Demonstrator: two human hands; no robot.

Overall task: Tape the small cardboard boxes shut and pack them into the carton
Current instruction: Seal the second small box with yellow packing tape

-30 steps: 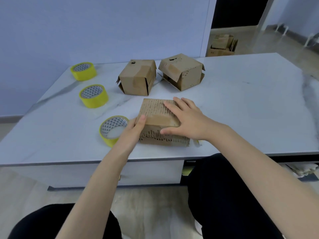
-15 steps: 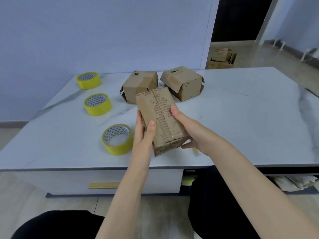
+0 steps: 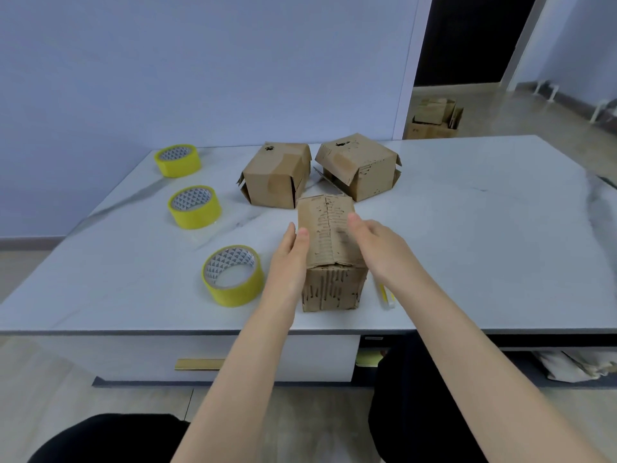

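I hold the small box (image 3: 330, 289) between both hands as it stands on the worktop (image 3: 467, 245), close to the near edge. My left hand (image 3: 287, 262) grips its left side, fingers (image 3: 289, 233) laid along the wall and thumb on the top face. My right hand (image 3: 384, 252) grips the right side, thumb hooked over the top; its other fingers are hidden behind the box. The top flaps meet along a bare seam.

Just left of the box lies the nearest tape roll (image 3: 233, 279), with a middle roll (image 3: 194, 207) and a far roll (image 3: 177, 160) behind it. Two more boxes, the left one (image 3: 275, 180) and the right one (image 3: 359, 167), sit farther back. A small white and yellow object (image 3: 385, 295) lies just right of the box.
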